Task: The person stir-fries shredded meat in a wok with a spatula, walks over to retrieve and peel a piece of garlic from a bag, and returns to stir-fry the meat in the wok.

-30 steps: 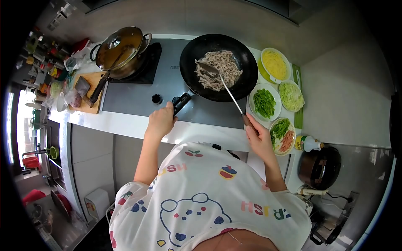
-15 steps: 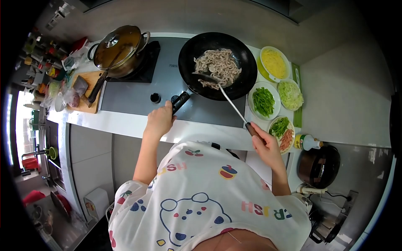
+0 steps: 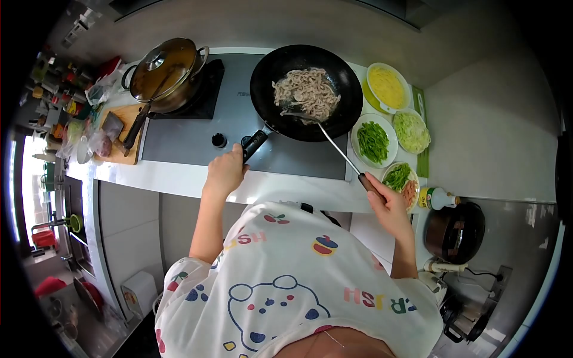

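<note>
My left hand (image 3: 227,171) is closed around the black handle of a wok (image 3: 265,101), which sits on the right side of the stove. Pale shredded meat (image 3: 305,92) lies in a loose heap inside the wok. In my right hand (image 3: 389,206) is a spatula (image 3: 340,152) with a brown grip and a long metal shaft. Its head rests at the near edge of the meat. Close to my right hand stands a plate of chopped greens (image 3: 396,176) and pinkish pieces, partly covered by that hand.
A lidded pot (image 3: 170,89) stands on the left burner. Beside it, a cutting board (image 3: 132,156) holds a cleaver (image 3: 112,126). To the right are a plate of green pepper strips (image 3: 373,142), shredded cabbage (image 3: 412,132), a dish of yellow shreds (image 3: 385,87) and a bottle (image 3: 440,198).
The spatula has drawn back slightly toward me and right, its head now nearer the meat's lower edge. My left hand keeps its hold on the wok handle.
</note>
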### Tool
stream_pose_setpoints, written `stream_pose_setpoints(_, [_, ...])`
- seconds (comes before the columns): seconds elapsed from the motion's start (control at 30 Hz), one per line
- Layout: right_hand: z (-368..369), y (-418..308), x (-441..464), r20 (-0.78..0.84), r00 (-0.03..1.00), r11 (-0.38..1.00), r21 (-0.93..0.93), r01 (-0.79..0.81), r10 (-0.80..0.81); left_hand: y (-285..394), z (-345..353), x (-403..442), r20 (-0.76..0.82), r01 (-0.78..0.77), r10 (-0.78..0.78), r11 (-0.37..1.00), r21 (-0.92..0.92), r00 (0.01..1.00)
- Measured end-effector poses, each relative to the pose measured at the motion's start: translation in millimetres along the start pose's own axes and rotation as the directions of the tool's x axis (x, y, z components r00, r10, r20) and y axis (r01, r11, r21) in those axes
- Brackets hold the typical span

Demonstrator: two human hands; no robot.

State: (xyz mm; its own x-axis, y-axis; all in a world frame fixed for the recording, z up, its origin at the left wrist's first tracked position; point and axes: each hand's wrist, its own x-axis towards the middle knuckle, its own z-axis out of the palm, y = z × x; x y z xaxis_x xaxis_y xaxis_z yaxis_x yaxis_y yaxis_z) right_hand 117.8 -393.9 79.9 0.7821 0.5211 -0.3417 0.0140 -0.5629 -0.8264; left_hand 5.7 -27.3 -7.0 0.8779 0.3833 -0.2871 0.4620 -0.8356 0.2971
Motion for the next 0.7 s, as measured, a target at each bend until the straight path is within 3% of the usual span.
stream_pose_setpoints(0.13, [-8, 7, 3, -0.157, 0.974, 0.981, -0.128, 0.144, -0.163, 0, 1, -1, -0.009, -0.004, 0.004, 1.000, -0.003, 1.000])
stream_pose_setpoints(0.37, [-52, -20, -7, -0.133, 0.978, 0.798, -0.600, 0.048, -0.159, 2, -1, -2, -0.015, -0.003, 0.003, 1.000, 0.018, 1.000])
stream_pose_setpoints(0.47, [-40, -2, 21, -0.131, 0.959, 0.824, -0.549, 0.139, -0.250, 2, -1, -2, -0.023, -0.008, 0.008, 1.000, 0.018, 1.000])
stream_pose_setpoints(0.7, [-9, 16, 66, -0.240, 0.917, 0.946, -0.144, 0.290, -0.318, 0, 2, 0, -0.014, -0.007, 0.007, 1.000, 0.019, 1.000])
